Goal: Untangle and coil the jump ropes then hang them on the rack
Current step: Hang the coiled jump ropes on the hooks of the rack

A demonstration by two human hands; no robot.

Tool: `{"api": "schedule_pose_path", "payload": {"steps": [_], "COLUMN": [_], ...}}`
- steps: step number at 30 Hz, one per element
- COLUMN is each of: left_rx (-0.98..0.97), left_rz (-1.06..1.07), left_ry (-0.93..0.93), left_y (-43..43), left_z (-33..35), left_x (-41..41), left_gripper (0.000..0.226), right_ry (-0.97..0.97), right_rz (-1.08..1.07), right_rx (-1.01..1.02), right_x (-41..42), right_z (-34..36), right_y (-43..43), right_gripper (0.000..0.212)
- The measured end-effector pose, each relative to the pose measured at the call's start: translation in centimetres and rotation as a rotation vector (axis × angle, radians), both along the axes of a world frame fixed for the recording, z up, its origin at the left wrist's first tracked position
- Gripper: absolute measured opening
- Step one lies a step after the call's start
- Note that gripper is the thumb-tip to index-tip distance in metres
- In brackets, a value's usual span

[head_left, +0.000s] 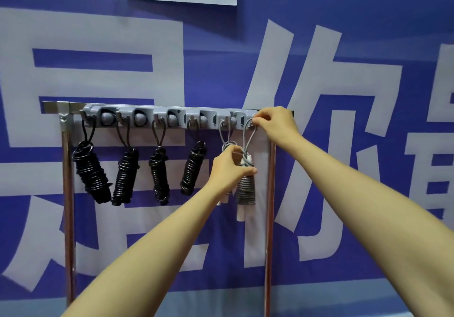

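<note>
Black coiled jump ropes (91, 171) hang from four hooks along the left of the rack (67, 194), and a grey rope (226, 132) hangs on the fifth, partly hidden behind the left hand (228, 167). Only the grey coil (245, 189) at the right end seems left to seat. The right hand (275, 122) pinches its loop at the last hook, while the left hand's curled fingers grip the coil's top. Whether the loop is hooked, I cannot tell.
</note>
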State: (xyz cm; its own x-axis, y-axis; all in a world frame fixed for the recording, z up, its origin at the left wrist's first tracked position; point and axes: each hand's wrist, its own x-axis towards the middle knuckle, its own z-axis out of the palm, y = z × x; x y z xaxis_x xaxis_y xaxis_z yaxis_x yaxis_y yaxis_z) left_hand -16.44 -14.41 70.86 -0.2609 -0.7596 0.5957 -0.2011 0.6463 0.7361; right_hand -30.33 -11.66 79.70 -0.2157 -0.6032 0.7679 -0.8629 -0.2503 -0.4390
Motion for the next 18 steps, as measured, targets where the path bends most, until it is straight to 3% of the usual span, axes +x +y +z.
{"api": "schedule_pose_path", "payload": {"steps": [4,9,18], "left_rx": [-0.038,-0.028,0.03], "left_rz": [-0.04,-0.049,-0.01], "left_ry": [0.042,0.07,-0.003], "left_y": [-0.5,-1.3,-1.9], "left_z": [1.2,1.2,-0.3], "left_x": [-1.6,-3.3,-3.4], "left_gripper": [0.048,0.053,0.058], "right_ry": [-0.001,-0.055,-0.034], "right_rz": [-0.086,-0.13,-0.025], "right_rx": [-0.085,-0.091,-0.036], "right_x": [-0.4,-1.6,-2.2], "right_z": [0.9,1.6,-0.3], "right_y": [-1.0,-2.1,-2.4], "right_gripper": [0.02,0.007,0.015]}}
